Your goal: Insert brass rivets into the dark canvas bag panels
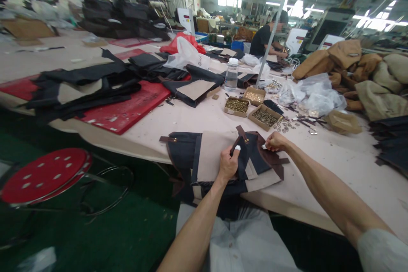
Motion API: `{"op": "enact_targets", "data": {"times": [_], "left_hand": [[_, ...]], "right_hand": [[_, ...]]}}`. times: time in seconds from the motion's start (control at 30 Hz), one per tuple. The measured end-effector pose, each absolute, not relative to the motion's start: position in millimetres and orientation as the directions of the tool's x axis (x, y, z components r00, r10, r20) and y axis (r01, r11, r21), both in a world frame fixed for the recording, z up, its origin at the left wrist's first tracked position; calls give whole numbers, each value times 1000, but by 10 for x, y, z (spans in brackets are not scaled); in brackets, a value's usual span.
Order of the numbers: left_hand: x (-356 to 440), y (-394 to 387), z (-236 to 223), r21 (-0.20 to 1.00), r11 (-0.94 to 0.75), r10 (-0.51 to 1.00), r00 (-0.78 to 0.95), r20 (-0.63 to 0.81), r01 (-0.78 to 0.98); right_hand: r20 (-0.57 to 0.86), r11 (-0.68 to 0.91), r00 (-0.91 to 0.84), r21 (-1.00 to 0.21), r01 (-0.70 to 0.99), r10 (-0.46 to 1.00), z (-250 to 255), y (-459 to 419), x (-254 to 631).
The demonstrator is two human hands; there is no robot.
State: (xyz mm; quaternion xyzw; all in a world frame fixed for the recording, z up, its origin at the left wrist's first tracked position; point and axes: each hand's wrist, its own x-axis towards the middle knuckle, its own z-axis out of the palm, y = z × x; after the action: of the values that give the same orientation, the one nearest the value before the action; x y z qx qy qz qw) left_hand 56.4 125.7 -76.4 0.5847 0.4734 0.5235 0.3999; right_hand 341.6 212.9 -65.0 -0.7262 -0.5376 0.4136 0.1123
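Note:
A dark navy and beige fabric bag piece (212,153) with brown straps and trim lies over the table's front edge, part of it hanging down. My left hand (228,165) is closed on its middle, beside a brown strap (242,134) with a small brass-coloured fitting. White covers the tip of that thumb. At the piece's right side, my right hand (276,141) is pinched close to the brown trim, with white at a fingertip too. Whatever sits between those fingers is too small to make out.
Beyond the piece stand small cardboard boxes of metal fittings (264,117), with loose rings (285,126) nearby. A plastic bottle (231,74), red board (127,108), dark fabric pieces (86,80) and plastic bags (318,93) share the table. A red stool (47,174) stands left; a person (263,42) works farther back.

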Motion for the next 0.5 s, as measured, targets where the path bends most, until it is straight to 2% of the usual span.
{"op": "enact_targets", "data": {"times": [0.13,0.27,0.4,0.5], "left_hand": [[581,1274,-783,962,-236,971,9,237,137],[541,1250,-782,963,-250,968,14,250,96],[499,1207,-797,961,-278,961,11,278,-18],[520,1160,-789,958,-260,952,134,275,-124]], "right_hand": [[-518,-430,124,-528,732,846,-756,2296,3398],[-478,-382,91,-558,737,874,-687,2214,3388],[-317,-272,72,-650,709,946,-536,2039,3447],[-116,-168,124,-764,623,985,-453,2018,3474]]}}
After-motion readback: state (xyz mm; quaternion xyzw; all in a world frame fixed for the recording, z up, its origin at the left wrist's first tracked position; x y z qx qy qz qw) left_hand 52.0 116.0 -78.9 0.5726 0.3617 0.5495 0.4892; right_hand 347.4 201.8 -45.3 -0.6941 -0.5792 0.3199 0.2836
